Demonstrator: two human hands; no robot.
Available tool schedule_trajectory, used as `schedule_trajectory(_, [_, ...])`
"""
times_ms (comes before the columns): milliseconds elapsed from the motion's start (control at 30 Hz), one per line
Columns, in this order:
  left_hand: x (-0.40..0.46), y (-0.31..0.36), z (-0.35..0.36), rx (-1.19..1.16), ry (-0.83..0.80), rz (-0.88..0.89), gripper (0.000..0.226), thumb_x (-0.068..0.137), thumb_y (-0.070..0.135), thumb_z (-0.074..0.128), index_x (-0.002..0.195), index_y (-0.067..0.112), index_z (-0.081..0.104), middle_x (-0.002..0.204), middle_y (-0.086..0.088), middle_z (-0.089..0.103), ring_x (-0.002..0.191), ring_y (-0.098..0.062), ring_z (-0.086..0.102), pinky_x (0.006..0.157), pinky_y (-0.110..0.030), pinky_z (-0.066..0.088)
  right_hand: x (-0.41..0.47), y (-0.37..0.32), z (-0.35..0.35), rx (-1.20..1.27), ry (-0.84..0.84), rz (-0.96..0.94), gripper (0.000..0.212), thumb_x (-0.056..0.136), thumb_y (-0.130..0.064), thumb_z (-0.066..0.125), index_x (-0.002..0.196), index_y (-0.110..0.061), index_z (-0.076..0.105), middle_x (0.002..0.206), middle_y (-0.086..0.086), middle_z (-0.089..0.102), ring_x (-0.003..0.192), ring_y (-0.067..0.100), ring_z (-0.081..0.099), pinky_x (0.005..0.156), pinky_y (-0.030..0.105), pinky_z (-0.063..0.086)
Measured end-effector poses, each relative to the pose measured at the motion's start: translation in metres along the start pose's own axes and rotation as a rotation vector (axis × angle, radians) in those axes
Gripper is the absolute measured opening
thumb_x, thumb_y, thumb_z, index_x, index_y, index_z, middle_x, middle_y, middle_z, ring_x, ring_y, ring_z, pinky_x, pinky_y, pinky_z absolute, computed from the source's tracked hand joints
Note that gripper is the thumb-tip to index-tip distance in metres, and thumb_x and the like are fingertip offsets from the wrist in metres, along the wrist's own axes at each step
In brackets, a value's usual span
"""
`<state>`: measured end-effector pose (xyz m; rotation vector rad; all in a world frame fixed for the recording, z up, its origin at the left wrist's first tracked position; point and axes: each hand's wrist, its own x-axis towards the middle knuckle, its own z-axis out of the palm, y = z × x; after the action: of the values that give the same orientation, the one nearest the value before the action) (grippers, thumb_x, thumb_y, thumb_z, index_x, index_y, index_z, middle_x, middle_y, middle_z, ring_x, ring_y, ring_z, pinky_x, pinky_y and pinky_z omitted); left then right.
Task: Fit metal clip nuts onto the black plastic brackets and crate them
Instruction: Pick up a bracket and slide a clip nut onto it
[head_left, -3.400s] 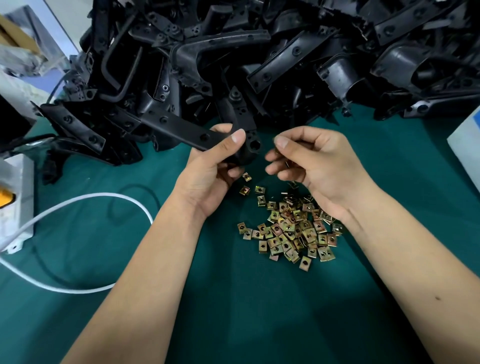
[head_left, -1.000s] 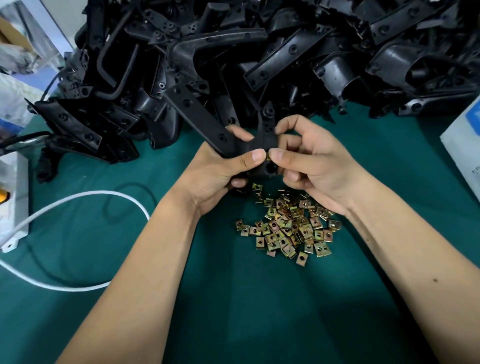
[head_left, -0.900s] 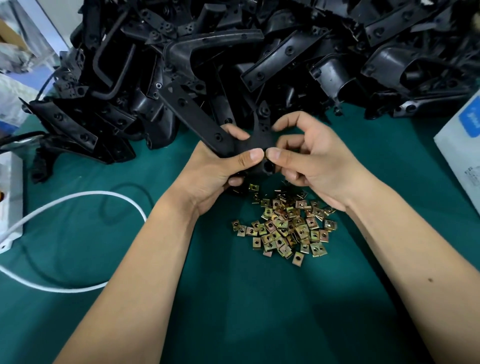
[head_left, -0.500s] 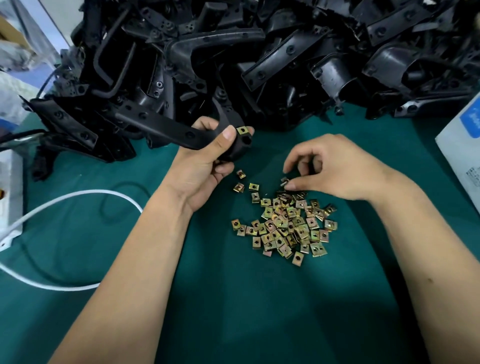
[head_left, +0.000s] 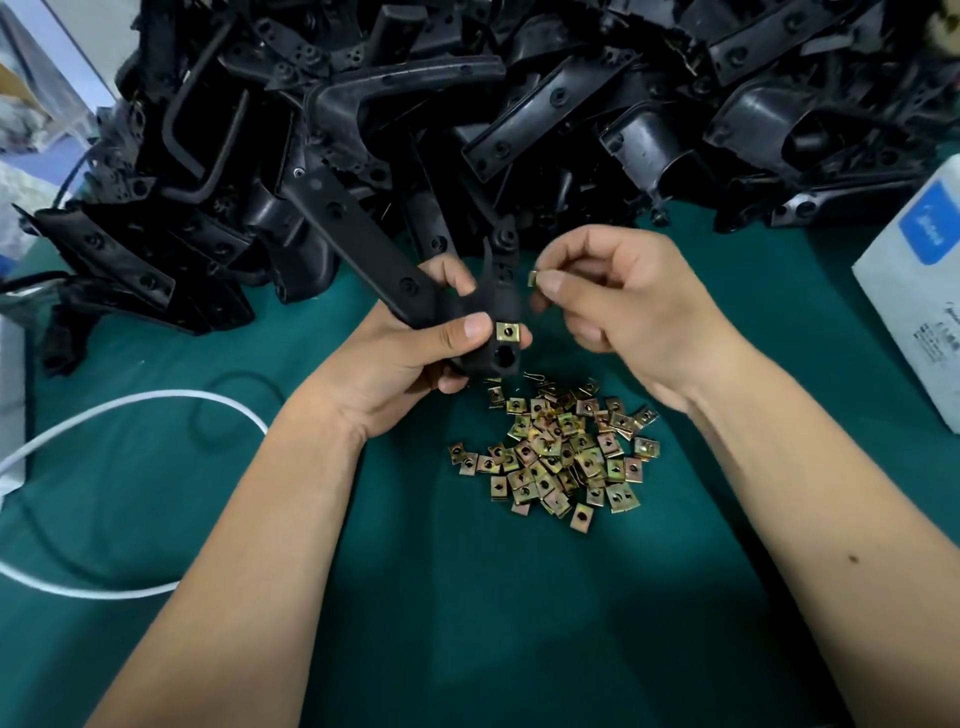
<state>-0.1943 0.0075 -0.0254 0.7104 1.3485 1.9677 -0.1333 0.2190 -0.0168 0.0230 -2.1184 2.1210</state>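
My left hand (head_left: 410, 358) grips a long black plastic bracket (head_left: 374, 254) above the green table, its arm slanting up to the left. One brass clip nut (head_left: 507, 331) sits on the bracket's near end, just beside my left thumb. My right hand (head_left: 623, 306) pinches a second clip nut (head_left: 533, 279) between thumb and forefinger, a short way right of the bracket's upright tab. A heap of loose clip nuts (head_left: 561, 447) lies on the table below both hands.
A large pile of black plastic brackets (head_left: 519, 104) fills the back of the green table (head_left: 467, 623). A white cable (head_left: 130, 405) loops at the left. A white box with a blue label (head_left: 919, 291) stands at the right edge.
My right hand has lifted from the heap with a clip nut and moved up beside the bracket. My left hand has swung the bracket so its arm points more steeply up and left.
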Motion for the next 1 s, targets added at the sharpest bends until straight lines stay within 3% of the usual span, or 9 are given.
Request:
schedule_trajectory(100, [0.000, 0.000, 0.002, 0.031, -0.009, -0.020, 0.045, 0.079, 0.029, 0.085, 0.101, 0.022, 0.046, 0.100, -0.019, 0.077, 0.080, -0.022, 0.074, 0.045, -0.017, 0.040, -0.001, 0.000, 0.006, 0.157, 0.034, 0.001, 0.011, 0.099, 0.002, 0.061, 0.100, -0.002, 0.071, 0.072, 0.007, 0.065, 0.048, 0.013, 0.031, 0.047, 0.024, 0.021])
schedule_trajectory(267, [0.002, -0.001, 0.003, 0.026, 0.035, -0.007, 0.049, 0.075, 0.032, 0.088, 0.099, 0.022, 0.046, 0.112, -0.017, 0.075, 0.086, -0.026, 0.070, 0.046, -0.019, 0.039, -0.001, 0.001, 0.006, 0.162, 0.024, -0.019, 0.013, 0.099, 0.002, 0.060, 0.100, -0.003, 0.072, 0.072, 0.003, 0.067, 0.047, 0.011, 0.035, 0.047, 0.023, 0.024])
schedule_trajectory(533, [0.002, 0.000, 0.002, 0.032, 0.022, -0.044, 0.038, 0.079, 0.021, 0.078, 0.096, 0.021, 0.045, 0.099, -0.017, 0.076, 0.072, -0.017, 0.071, 0.046, -0.018, 0.038, -0.003, 0.004, 0.013, 0.146, 0.068, -0.048, 0.004, 0.096, 0.001, 0.066, 0.098, -0.003, 0.066, 0.062, -0.002, 0.057, 0.045, 0.009, 0.035, 0.044, 0.020, 0.029])
schedule_trajectory(667, [0.003, 0.000, 0.001, 0.063, 0.056, -0.063, 0.041, 0.079, 0.012, 0.084, 0.092, 0.022, 0.047, 0.108, -0.033, 0.065, 0.062, -0.011, 0.061, 0.045, -0.018, 0.035, -0.004, 0.005, 0.019, 0.219, 0.077, 0.001, 0.009, 0.096, -0.004, 0.068, 0.104, -0.006, 0.067, 0.060, -0.003, 0.053, 0.041, 0.008, 0.035, 0.042, 0.019, 0.029])
schedule_trajectory(733, [0.002, 0.001, 0.001, 0.102, 0.047, -0.074, 0.037, 0.085, 0.005, 0.079, 0.091, 0.021, 0.046, 0.102, -0.026, 0.072, 0.064, -0.011, 0.065, 0.043, -0.017, 0.034, -0.004, 0.004, 0.018, 0.224, 0.053, 0.037, 0.017, 0.095, -0.006, 0.069, 0.110, -0.010, 0.068, 0.063, -0.001, 0.059, 0.040, 0.008, 0.035, 0.041, 0.018, 0.029])
schedule_trajectory(800, [0.003, 0.001, 0.003, 0.177, 0.039, -0.079, 0.028, 0.088, 0.007, 0.069, 0.090, 0.018, 0.044, 0.083, -0.005, 0.076, 0.068, -0.010, 0.070, 0.041, -0.015, 0.032, -0.004, 0.002, 0.016, 0.152, 0.048, 0.030, 0.019, 0.095, -0.005, 0.069, 0.112, -0.012, 0.067, 0.064, -0.002, 0.063, 0.039, 0.008, 0.035, 0.040, 0.019, 0.028])
schedule_trajectory(900, [0.005, 0.000, 0.005, 0.256, 0.116, -0.067, 0.031, 0.084, 0.012, 0.076, 0.085, 0.017, 0.045, 0.067, 0.006, 0.057, 0.057, -0.002, 0.054, 0.040, -0.016, 0.028, -0.005, 0.002, 0.017, 0.018, 0.082, -0.042, 0.017, 0.098, -0.006, 0.067, 0.113, -0.012, 0.064, 0.057, -0.002, 0.060, 0.037, 0.012, 0.034, 0.038, 0.020, 0.028])
schedule_trajectory(1000, [0.005, -0.001, 0.004, 0.337, 0.184, -0.059, 0.039, 0.078, 0.021, 0.086, 0.081, 0.021, 0.047, 0.070, -0.009, 0.041, 0.057, -0.009, 0.040, 0.042, -0.017, 0.026, -0.005, 0.004, 0.019, -0.114, 0.096, -0.084, 0.017, 0.100, -0.011, 0.065, 0.117, -0.014, 0.061, 0.050, -0.001, 0.052, 0.037, 0.015, 0.035, 0.039, 0.021, 0.029])
